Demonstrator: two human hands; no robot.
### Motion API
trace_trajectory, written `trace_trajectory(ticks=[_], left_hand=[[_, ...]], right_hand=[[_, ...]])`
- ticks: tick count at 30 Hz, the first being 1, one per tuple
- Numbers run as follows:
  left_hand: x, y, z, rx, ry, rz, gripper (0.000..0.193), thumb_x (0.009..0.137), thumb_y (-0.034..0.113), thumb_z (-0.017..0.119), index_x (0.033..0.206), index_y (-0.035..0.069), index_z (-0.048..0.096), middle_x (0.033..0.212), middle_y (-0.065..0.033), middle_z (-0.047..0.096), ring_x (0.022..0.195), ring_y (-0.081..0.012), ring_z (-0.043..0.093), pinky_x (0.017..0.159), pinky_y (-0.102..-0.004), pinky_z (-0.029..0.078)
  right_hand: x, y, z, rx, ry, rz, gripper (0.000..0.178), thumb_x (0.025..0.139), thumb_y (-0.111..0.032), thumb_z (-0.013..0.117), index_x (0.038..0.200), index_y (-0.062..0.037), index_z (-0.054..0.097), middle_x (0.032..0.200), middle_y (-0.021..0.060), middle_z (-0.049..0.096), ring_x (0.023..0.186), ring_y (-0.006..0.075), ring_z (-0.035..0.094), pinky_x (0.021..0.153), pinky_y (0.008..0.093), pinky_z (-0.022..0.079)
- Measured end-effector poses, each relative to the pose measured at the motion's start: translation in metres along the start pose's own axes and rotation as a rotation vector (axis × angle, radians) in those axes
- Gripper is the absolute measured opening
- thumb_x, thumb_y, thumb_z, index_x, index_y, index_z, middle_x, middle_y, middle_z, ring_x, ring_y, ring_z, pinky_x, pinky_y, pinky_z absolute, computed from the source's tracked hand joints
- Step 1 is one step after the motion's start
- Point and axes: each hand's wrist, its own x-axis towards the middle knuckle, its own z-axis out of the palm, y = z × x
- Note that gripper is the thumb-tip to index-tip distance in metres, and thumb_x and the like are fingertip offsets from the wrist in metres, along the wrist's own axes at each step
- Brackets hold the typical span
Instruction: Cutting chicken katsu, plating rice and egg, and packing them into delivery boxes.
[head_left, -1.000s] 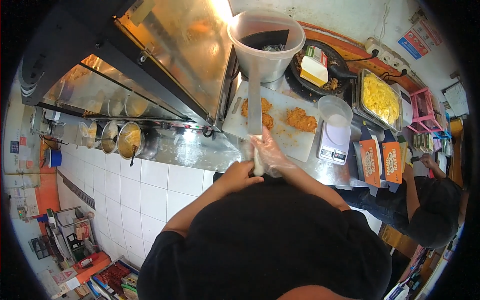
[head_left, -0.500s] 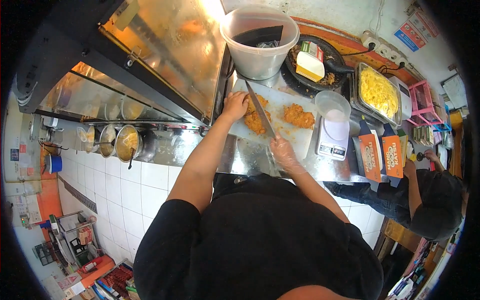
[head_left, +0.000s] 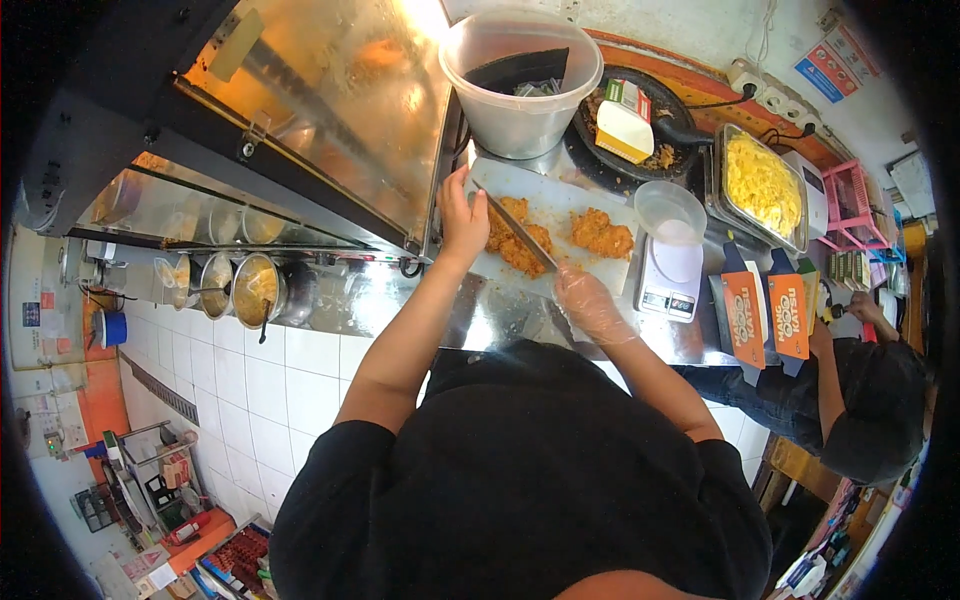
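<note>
My right hand (head_left: 588,298), in a clear plastic glove, grips the handle of a long kitchen knife (head_left: 527,242). The blade slants up to the left across a golden-brown breaded cutlet (head_left: 515,258) on a white cutting board (head_left: 610,187). My left hand (head_left: 463,218), bare, is beside the knife's tip at the board's left edge. Its fingers stretch upward with the thumb apart; whether it touches the blade I cannot tell. A second breaded cutlet (head_left: 601,233) lies to the right on the same board.
Behind the board stand a clear plastic bucket (head_left: 520,125) and a dark round pan (head_left: 665,105) holding a carton. To the right are a kitchen scale (head_left: 668,285), orange boxes (head_left: 742,310) and a tray of yellow food (head_left: 762,185). A glass warmer (head_left: 330,110) borders the left; a co-worker (head_left: 870,385) stands right.
My left hand has lifted and turned upright beside the blade's tip. The knife has tilted flatter and moved over the left cutlet, and my right hand has shifted slightly right.
</note>
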Motion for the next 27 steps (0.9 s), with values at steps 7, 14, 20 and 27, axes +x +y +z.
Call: trace_trajectory(ticks=[7, 14, 20, 27], left_hand=[[0.057, -0.009, 0.036, 0.063, -0.656, 0.329, 0.017, 0.084, 0.020, 0.059, 0.092, 0.006, 0.064, 0.098, -0.0120, 0.062, 0.097, -0.0308, 0.055, 0.087, -0.0398, 0.040], [0.032, -0.051, 0.060, 0.214, -0.837, 0.197, 0.040, 0.091, 0.030, 0.048, 0.129, 0.017, 0.049, 0.138, -0.0091, 0.039, 0.131, -0.0289, 0.027, 0.106, -0.0455, 0.019], [0.038, -0.047, 0.059, 0.252, -0.773, 0.329, 0.037, 0.090, 0.026, 0.050, 0.125, 0.015, 0.051, 0.133, -0.0094, 0.044, 0.128, -0.0300, 0.032, 0.105, -0.0454, 0.022], [0.063, -0.018, 0.055, 0.082, -0.659, 0.422, 0.025, 0.087, 0.020, 0.053, 0.109, 0.010, 0.060, 0.113, -0.0099, 0.056, 0.114, -0.0299, 0.044, 0.100, -0.0406, 0.031]], right_hand=[[0.005, -0.002, 0.005, -0.044, -0.147, -0.013, 0.020, 0.089, -0.014, 0.041, 0.087, 0.0025, 0.053, 0.071, 0.0244, 0.059, 0.067, 0.0409, 0.060, 0.062, 0.0473, 0.049], [0.009, -0.010, 0.001, 0.021, -0.169, 0.001, 0.025, 0.091, -0.012, 0.036, 0.087, 0.0045, 0.054, 0.072, 0.0269, 0.059, 0.069, 0.0425, 0.059, 0.063, 0.0497, 0.047], [0.019, 0.004, 0.018, 0.002, -0.245, 0.087, 0.019, 0.088, -0.010, 0.040, 0.087, 0.0046, 0.053, 0.075, 0.0243, 0.061, 0.072, 0.0410, 0.062, 0.064, 0.0475, 0.050], [0.017, -0.009, -0.010, -0.072, -0.200, 0.054, 0.018, 0.088, -0.010, 0.041, 0.089, 0.0028, 0.054, 0.079, 0.0248, 0.061, 0.075, 0.0404, 0.062, 0.065, 0.0479, 0.050]])
